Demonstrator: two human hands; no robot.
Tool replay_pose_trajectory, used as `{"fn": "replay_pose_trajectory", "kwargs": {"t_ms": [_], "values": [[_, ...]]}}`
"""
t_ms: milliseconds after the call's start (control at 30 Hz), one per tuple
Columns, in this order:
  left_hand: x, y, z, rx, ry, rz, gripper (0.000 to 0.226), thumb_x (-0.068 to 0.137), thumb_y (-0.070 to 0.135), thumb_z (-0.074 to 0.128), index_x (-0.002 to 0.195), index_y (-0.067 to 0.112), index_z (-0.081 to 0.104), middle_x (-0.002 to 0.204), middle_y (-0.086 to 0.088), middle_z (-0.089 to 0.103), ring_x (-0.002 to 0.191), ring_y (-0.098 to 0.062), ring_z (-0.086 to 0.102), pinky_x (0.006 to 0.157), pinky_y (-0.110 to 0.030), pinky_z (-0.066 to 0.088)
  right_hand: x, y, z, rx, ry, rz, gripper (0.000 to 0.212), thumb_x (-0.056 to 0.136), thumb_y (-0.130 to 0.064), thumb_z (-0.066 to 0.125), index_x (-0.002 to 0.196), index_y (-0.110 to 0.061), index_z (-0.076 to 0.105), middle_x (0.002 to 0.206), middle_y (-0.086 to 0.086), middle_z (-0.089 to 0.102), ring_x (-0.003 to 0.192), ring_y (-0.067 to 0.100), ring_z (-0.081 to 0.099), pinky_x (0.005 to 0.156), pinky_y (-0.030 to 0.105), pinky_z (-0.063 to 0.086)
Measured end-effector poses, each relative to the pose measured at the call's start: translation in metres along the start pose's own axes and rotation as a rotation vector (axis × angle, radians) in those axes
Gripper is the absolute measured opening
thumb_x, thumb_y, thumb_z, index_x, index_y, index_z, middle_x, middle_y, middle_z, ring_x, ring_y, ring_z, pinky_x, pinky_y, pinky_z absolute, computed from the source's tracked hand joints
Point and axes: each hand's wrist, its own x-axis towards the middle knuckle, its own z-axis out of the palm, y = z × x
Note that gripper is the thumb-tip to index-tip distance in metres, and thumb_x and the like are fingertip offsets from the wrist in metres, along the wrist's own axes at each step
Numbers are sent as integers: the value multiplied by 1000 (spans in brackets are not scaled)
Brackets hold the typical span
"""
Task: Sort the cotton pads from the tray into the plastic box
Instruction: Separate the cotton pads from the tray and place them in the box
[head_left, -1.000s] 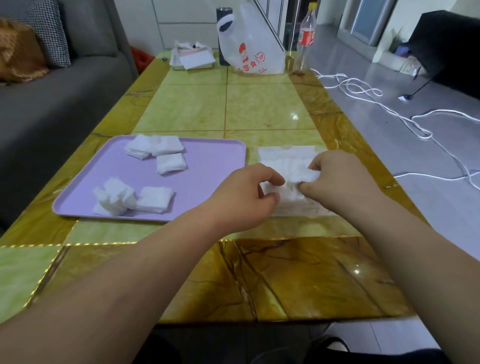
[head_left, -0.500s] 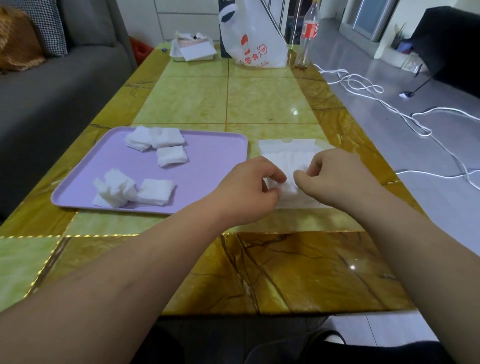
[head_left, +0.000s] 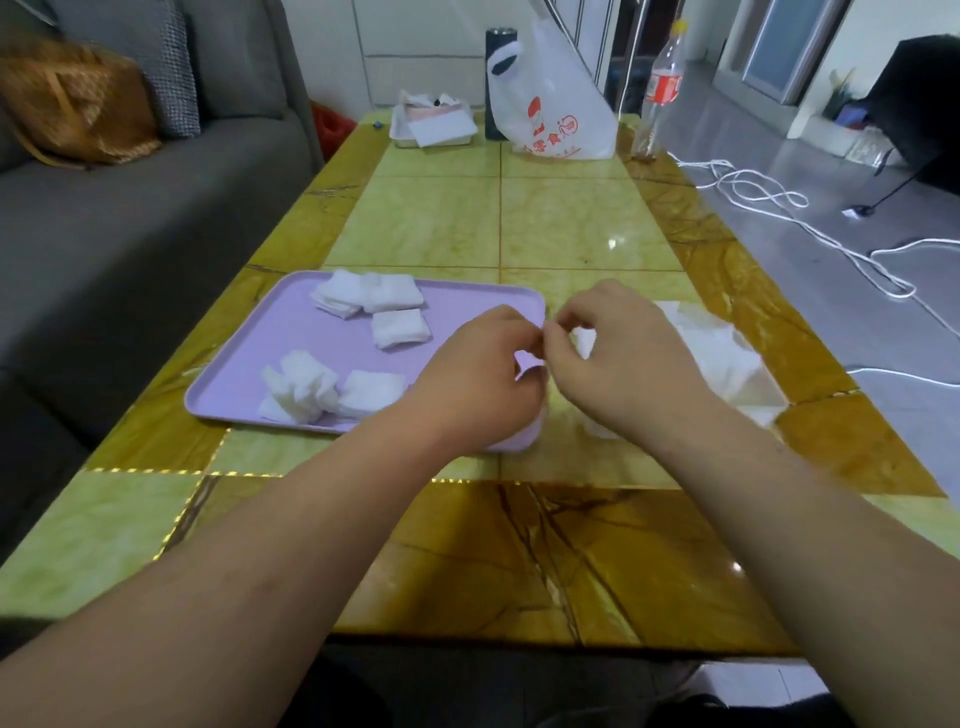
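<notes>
Our left hand (head_left: 483, 374) and right hand (head_left: 623, 358) curl together over the tray's (head_left: 291, 332) right edge, contents indiscernible; we should pinch the soft, light cotton pads (head_left: 400, 328) by an edge.

Our left forearm (head_left: 270, 561) and right forearm (head_left: 810, 530) are bare from the frame's edge to the left hand (head_left: 483, 379) and right hand (head_left: 628, 364). At six o'clock we wear dark clothing (head_left: 467, 686) over our lap.
</notes>
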Motion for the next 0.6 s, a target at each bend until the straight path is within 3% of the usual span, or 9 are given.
{"fn": "replay_pose_trajectory", "kwargs": {"t_ms": [67, 133, 233, 333, 433, 533, 600], "values": [[-7, -22, -23, 217, 19, -125, 28, 91, 29, 66, 118, 26, 68, 134, 5, 57, 124, -20, 54, 102, -43, 46, -1, -14, 25, 57, -120, -51, 18, 91, -39, 58, 93, -27, 70, 101, -4, 64, 99, 17, 61, 88, 43, 52], [-18, -43, -45, 472, -26, -313, 46, 91, 42, 63, 136, 35, 57, 161, 3, 33, 152, -26, 22, 118, -52, 27, -1, -22, 45, 57, -235, -90, 20, 93, -36, 61, 106, -25, 71, 113, -5, 66, 109, 16, 61, 95, 41, 50], [-31, -70, -70, 565, -135, -583, 65, 90, 57, 59, 148, 37, 39, 171, -1, 0, 157, -32, -10, 118, -66, 8, 0, -31, 67, 48, -372, -105, 34, 94, -37, 63, 125, -24, 66, 133, -6, 61, 127, 14, 55, 107, 37, 45], [-42, -107, -80, 521, -278, -716, 80, 80, 69, 59, 149, 35, 36, 169, -7, 7, 155, -40, 3, 117, -66, 22, 3, -41, 90, 36, -436, -116, 43, 96, -36, 62, 136, -23, 59, 144, -6, 54, 135, 13, 49, 113, 29, 38], [-42, -120, -77, 498, -293, -626, 78, 81, 70, 57, 145, 27, 43, 160, -12, 26, 148, -40, 24, 115, -56, 32, 3, -44, 107, 6, -482, -158, 50, 97, -35, 60, 144, -22, 52, 151, -3, 50, 140, 16, 45, 113, 26, 32], [-33, -123, -70, 414, -229, -518, 73, 88, 60, 62, 150, 26, 41, 165, -11, 23, 152, -35, 20, 119, -51, 29, 1, -44, 117, -9, -524, -196, 47, 99, -29, 58, 144, -17, 53, 146, 5, 55, 137, 22, 48, 111, 25, 31], [-27, -117, -67, 262, -194, -416, 77, 85, 53, 68, 153, 29, 40, 166, -9, 25, 154, -28, 19, 122, -44, 26, 1, -40, 119, -20, -460, -187, 38, 97, -27, 58, 133, -15, 62, 131, 6, 63, 125, 25, 56, 106, 32, 40]]}}
